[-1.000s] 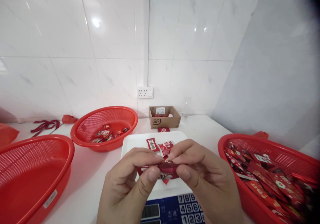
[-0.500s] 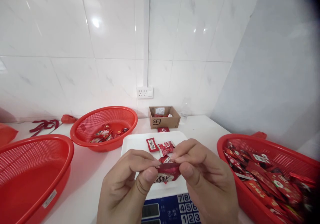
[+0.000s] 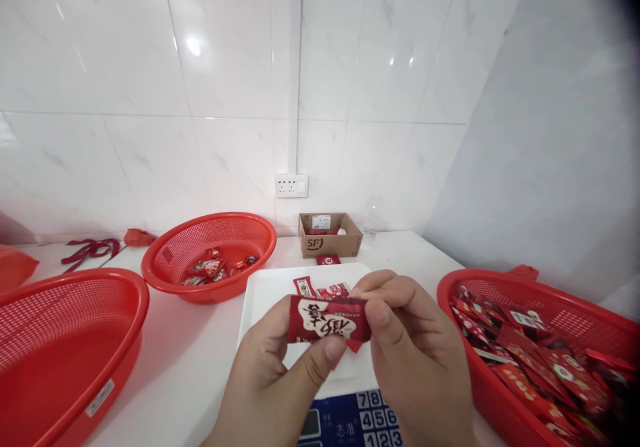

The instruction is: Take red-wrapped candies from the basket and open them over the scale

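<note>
The left hand [image 3: 275,374] and right hand [image 3: 420,354] both pinch one small red snack packet [image 3: 327,317], up over the digital scale [image 3: 265,294]. The left thumb presses its near side, low down; the right hand grips its right end. It looks light. Its thin wrapper may crinkle or slip, so its ends seem good to hold gently.

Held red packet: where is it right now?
Head view, lower middle: the red packet is held between the left hand and right hand, seen against the white scale tray.
</note>
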A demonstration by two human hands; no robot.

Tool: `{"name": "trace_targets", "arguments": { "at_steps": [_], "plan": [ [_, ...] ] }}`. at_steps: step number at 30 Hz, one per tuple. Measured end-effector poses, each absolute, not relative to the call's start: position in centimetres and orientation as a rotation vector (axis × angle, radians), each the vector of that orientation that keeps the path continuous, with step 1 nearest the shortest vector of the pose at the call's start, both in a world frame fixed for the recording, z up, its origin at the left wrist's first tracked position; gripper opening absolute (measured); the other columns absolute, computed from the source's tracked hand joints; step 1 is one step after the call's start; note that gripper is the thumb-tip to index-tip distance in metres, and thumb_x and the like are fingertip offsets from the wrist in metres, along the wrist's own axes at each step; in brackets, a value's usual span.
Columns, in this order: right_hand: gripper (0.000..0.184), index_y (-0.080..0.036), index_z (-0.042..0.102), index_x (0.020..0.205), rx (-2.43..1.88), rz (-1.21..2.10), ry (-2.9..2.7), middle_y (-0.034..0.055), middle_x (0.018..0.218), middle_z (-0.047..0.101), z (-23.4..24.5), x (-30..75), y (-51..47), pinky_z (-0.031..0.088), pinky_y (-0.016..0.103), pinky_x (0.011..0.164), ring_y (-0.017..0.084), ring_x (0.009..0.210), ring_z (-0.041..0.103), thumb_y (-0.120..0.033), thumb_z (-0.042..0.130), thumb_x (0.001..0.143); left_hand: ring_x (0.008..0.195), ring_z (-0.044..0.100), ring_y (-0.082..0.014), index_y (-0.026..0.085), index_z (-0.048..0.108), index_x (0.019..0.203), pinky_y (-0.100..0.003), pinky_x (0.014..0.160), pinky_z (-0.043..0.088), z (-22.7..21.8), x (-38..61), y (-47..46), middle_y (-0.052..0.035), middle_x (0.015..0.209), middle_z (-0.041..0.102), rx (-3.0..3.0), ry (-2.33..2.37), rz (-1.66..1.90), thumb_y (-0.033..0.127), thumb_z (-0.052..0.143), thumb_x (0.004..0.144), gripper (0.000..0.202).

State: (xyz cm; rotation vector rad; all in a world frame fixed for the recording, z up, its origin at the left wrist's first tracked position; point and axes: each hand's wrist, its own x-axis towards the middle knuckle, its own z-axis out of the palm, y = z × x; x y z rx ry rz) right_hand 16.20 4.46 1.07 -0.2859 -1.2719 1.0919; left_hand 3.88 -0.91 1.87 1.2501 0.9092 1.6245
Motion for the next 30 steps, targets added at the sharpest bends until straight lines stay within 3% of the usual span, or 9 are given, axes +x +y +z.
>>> {"name": "trace_targets", "arguments": {
  "at_steps": [5,8,11,15,20,24,26,30],
  "plan": [
    [0.024,-0.022,0.060,0.078,-0.349,1.133,-1.538,-0.0018,0.071,0.059,1.5,16.8,4.4,0.045,0.022,0.056,0.012,0.061,0.054,-0.040,0.063,0.093,0.087,0.069,-0.0177,0.030,0.079,0.092,-0.024,0.080,0.055,2.0,3.7,-1.1,0.0010,0.090,0.078,1.098,0.903,1.783,0.038,0.078,0.079,0.016],
    [0.038,-0.019,0.058,0.073,-0.460,1.080,-1.793,-0.0014,0.065,0.055,1.7,17.2,4.3,0.039,0.024,0.055,0.013,0.060,0.049,-0.050,0.056,0.095,0.088,0.068,-0.0192,0.029,0.079,0.095,-0.025,0.078,0.056,2.0,3.7,-1.1,-0.0005,0.092,0.077,1.092,0.936,1.773,0.040,0.079,0.078,0.020],
    [0.044,-0.018,0.055,0.069,-0.468,1.006,-1.910,-0.0019,0.062,0.051,1.7,17.2,4.2,0.033,0.024,0.051,0.012,0.056,0.046,-0.050,0.048,0.098,0.089,0.068,-0.0202,0.028,0.078,0.098,-0.026,0.078,0.057,1.9,3.8,-1.1,-0.0024,0.094,0.077,1.122,0.937,1.740,0.045,0.075,0.080,0.025],
    [0.042,-0.020,0.054,0.069,-0.461,0.963,-1.841,-0.0015,0.062,0.053,1.6,16.8,4.1,0.037,0.025,0.053,0.013,0.057,0.048,-0.048,0.047,0.099,0.091,0.067,-0.0219,0.025,0.077,0.096,-0.029,0.082,0.055,1.8,3.6,-1.1,-0.0045,0.098,0.075,1.252,0.931,1.670,0.042,0.075,0.081,0.023],
    [0.043,-0.019,0.059,0.073,-0.435,0.998,-1.903,0.0020,0.068,0.063,2.1,16.8,4.1,0.043,0.025,0.055,0.015,0.061,0.057,-0.045,0.040,0.102,0.074,0.065,-0.0175,0.026,0.075,0.091,-0.026,0.072,0.053,2.2,3.0,-1.1,-0.0017,0.085,0.074,1.372,0.929,1.638,0.035,0.066,0.089,0.013],
    [0.055,-0.018,0.055,0.067,-0.528,1.003,-1.883,0.0016,0.062,0.055,2.0,17.2,4.6,0.039,0.026,0.052,0.015,0.057,0.049,-0.065,0.045,0.093,0.087,0.066,-0.0215,0.026,0.075,0.095,-0.030,0.084,0.052,2.6,2.7,-1.2,-0.0031,0.098,0.074,1.463,1.019,1.548,0.033,0.065,0.089,0.013],
    [0.058,-0.019,0.050,0.064,-0.572,1.012,-1.884,0.0007,0.060,0.051,2.0,17.4,4.8,0.039,0.026,0.051,0.015,0.056,0.047,-0.070,0.045,0.090,0.090,0.065,-0.0237,0.025,0.074,0.093,-0.033,0.088,0.051,2.8,2.7,-1.3,-0.0042,0.096,0.072,1.546,1.073,1.427,0.033,0.064,0.089,0.014],
    [0.052,-0.019,0.051,0.065,-0.597,0.978,-1.929,0.0009,0.061,0.052,2.0,17.6,4.9,0.041,0.025,0.053,0.015,0.058,0.049,-0.060,0.043,0.096,0.084,0.061,-0.0225,0.024,0.071,0.093,-0.034,0.084,0.052,2.7,2.7,-1.3,-0.0038,0.087,0.068,1.590,1.118,1.353,0.039,0.063,0.088,0.018]
  ]
}}
